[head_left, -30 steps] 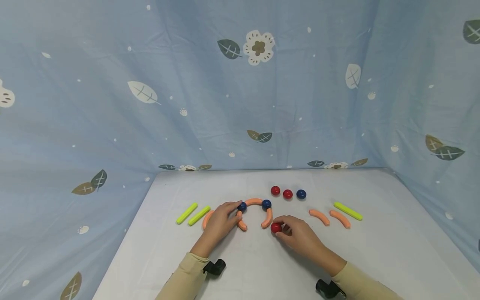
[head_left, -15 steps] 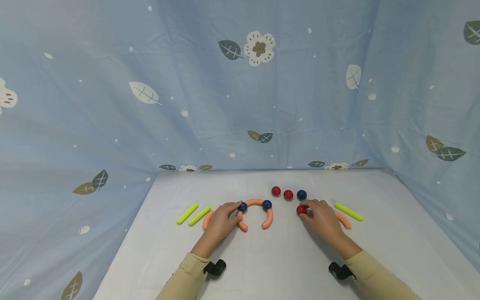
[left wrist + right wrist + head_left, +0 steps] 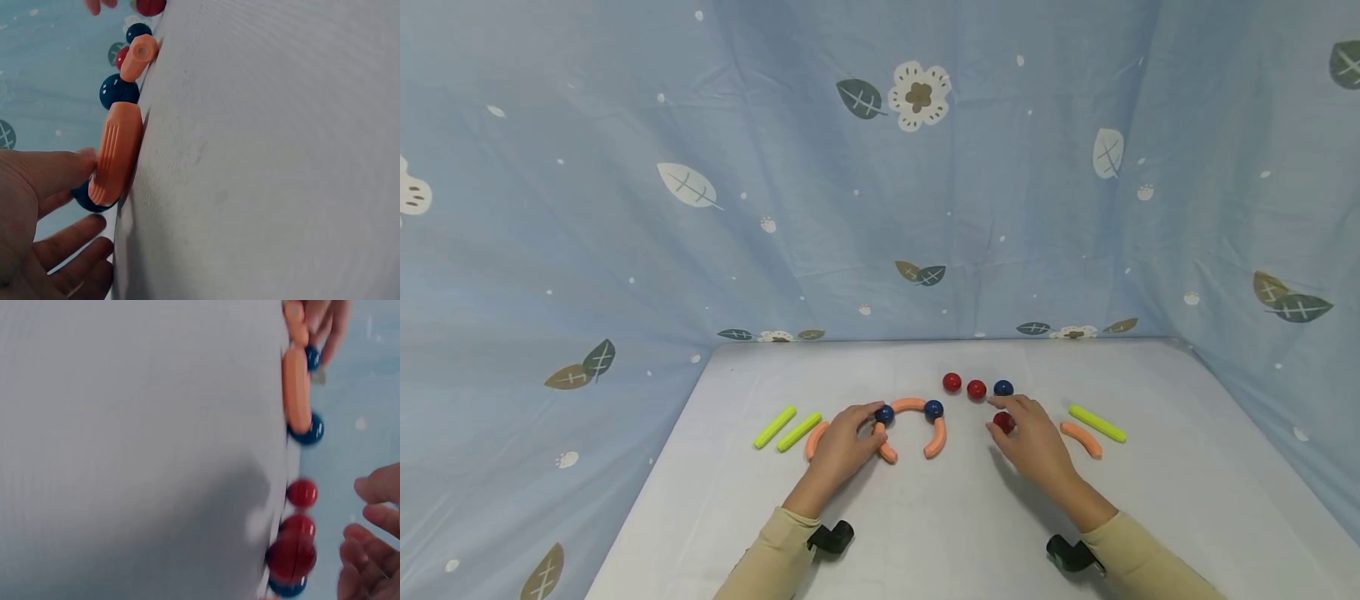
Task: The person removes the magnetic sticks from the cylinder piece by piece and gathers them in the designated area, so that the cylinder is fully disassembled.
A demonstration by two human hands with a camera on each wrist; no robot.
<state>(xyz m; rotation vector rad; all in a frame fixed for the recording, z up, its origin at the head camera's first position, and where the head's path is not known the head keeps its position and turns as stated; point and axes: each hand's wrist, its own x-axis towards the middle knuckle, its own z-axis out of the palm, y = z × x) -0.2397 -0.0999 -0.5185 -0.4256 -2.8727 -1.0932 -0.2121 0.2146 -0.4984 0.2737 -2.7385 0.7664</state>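
Note:
My left hand [image 3: 845, 442] holds the near left end of an arch of orange curved rods and blue balls. Its thumb lies on the left orange curved rod [image 3: 117, 150], with the index finger behind it at the left blue ball [image 3: 884, 414]. The top curved rod [image 3: 908, 404] joins this ball to the right blue ball [image 3: 933, 409], from which another curved rod [image 3: 936, 439] hangs toward me. Over a red ball [image 3: 292, 557] on the table, my right hand [image 3: 1033, 442] is spread, fingers apart from the ball in the right wrist view.
Behind the right hand sit two red balls [image 3: 952, 382] [image 3: 977, 390] and a blue ball [image 3: 1003, 388]. Rightward lie an orange curved rod [image 3: 1081, 439] and a yellow-green straight rod [image 3: 1097, 423]. Two more yellow-green rods [image 3: 775, 427] and a partly hidden curved rod [image 3: 816, 439] lie left.
My right hand has carried the red ball from beside the arch to the right, set it below the blue ball and loosened its fingers. The left hand has stayed in place.

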